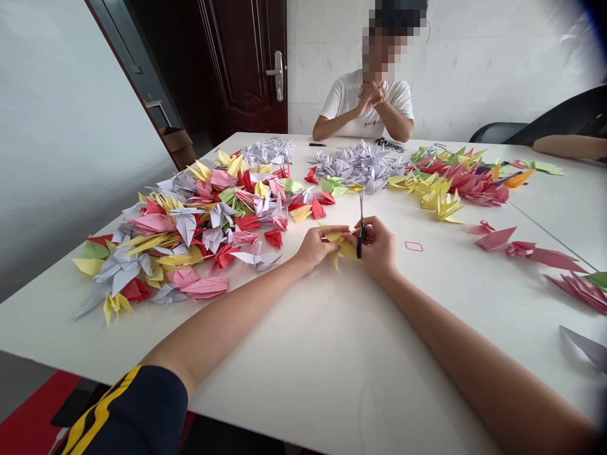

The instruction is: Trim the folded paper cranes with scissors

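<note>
The left hand is pinching one yellow folded-paper crane just above the white tabletop, its fingers closed on the paper. The right hand is gripping one pair of black-handled scissors upright against the crane. Too many multicoloured folded-paper cranes to count are lying heaped beyond.

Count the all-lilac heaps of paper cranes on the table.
2: one heap near the far edge of the table, behind the mixed-colour cranes; another heap to its right.
</note>
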### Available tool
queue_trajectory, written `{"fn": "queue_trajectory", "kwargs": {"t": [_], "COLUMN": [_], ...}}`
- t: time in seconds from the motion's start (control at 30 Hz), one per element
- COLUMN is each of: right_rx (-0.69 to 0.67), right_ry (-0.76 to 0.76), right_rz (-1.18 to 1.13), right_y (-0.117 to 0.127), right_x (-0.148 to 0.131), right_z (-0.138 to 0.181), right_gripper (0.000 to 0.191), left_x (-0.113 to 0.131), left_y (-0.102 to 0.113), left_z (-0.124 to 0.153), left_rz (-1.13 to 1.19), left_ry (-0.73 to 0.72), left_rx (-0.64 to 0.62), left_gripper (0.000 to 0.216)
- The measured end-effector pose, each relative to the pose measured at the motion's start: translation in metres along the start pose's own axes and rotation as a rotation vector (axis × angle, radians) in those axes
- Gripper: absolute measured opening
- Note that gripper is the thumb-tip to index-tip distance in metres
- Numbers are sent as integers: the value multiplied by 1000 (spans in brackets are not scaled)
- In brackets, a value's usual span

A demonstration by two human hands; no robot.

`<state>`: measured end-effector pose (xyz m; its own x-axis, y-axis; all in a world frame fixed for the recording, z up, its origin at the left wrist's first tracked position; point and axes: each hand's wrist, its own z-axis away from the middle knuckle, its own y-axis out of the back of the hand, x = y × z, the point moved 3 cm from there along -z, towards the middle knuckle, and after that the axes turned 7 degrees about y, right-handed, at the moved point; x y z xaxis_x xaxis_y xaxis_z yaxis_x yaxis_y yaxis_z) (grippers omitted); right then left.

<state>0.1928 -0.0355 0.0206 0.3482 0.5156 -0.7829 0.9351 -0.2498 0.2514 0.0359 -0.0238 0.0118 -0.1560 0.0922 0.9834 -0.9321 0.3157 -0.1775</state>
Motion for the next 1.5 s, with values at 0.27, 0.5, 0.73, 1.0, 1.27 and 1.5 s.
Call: {"fn": "queue_trajectory", "kwargs": {"t": [0.27, 0.5, 0.73, 1.0, 1.27, 1.5], "right_rx": [16, 16, 9, -28, -12, -12], "right_ry": [-77, -4, 112, 63, 22, -9], "right_rz": [-110, -47, 85, 57, 43, -49], "right_y": [0, -1, -1, 0, 0, 0], "right_x": [0, -2, -5, -7, -2, 3], "right_z": [1, 1, 3, -1, 0, 1], "right_gripper": [34, 22, 20, 38, 36, 39], "left_x": [-2, -4, -1, 0, -3, -5], "left_y": [1, 2, 6, 6, 3, 1], "left_z": [-1, -1, 3, 2, 1, 0], "left_rz": [-30, -226, -344, -277, -258, -249], "left_ry": [2, -109, -137, -96, -115, -135], "left_rx": [27, 132, 259, 241, 130, 103], "left_gripper": [46, 45, 53, 53, 46, 40]}}
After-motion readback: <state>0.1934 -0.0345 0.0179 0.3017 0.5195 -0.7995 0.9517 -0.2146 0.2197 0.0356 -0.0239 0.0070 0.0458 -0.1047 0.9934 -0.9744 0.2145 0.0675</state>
